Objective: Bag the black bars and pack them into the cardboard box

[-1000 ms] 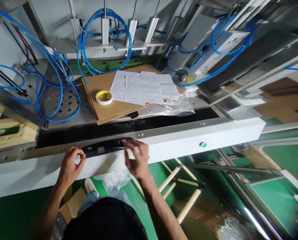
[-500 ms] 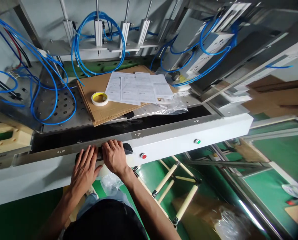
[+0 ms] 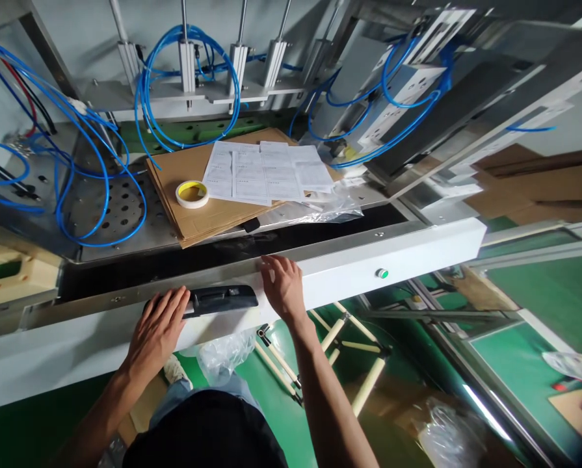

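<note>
right hand [image 3: 283, 286] has shifted along the white beam [image 3: 339, 279], fingers loosely curled, contents unclear; left hand [image 3: 160, 325] lies flat over the black part [image 3: 225, 299] on the beam, likely light, stiff, slick: hold both ends.

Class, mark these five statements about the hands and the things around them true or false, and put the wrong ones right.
1. The left hand lies on one end of the black part. True.
2. The right hand is holding the paper sheets. False: it is just right of the black part, with no paper in it.
3. Some paper sheets overlap. True.
4. The button on the white panel is yellow. False: it is green.
5. The tape roll lies flat on the cardboard. True.
</note>
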`<control>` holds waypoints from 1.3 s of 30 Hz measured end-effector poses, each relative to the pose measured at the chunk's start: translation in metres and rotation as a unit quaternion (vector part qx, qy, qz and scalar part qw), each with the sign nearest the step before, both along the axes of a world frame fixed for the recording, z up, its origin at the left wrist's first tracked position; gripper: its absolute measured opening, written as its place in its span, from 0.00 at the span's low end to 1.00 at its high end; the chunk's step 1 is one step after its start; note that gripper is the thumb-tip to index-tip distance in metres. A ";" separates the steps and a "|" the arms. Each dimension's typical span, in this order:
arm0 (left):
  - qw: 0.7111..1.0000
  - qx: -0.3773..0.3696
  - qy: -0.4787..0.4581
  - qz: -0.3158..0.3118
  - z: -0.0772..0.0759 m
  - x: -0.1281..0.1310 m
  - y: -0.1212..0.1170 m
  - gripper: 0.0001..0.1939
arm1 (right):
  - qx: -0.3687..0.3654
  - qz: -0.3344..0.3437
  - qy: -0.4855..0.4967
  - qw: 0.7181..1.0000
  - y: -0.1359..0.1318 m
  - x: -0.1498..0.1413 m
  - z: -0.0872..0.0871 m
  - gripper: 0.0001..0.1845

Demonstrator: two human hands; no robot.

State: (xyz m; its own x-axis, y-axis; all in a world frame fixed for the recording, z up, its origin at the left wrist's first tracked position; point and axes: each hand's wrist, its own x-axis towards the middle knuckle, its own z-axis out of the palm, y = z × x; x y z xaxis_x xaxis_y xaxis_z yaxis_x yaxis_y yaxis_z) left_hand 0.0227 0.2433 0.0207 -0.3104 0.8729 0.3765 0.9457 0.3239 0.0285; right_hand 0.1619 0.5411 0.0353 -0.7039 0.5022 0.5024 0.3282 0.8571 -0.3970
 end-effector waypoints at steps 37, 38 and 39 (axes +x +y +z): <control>0.993 -0.011 -0.107 -0.039 0.013 -0.036 0.027 0.33 | -0.006 0.169 -0.265 0.949 -0.087 -0.070 0.028 0.08; 0.993 -0.012 -0.112 -0.041 0.013 -0.037 0.027 0.32 | 0.005 0.167 -0.241 0.956 -0.086 -0.067 0.027 0.06; 0.992 -0.013 -0.117 -0.044 0.014 -0.037 0.027 0.30 | 0.015 0.163 -0.205 0.965 -0.086 -0.062 0.026 0.06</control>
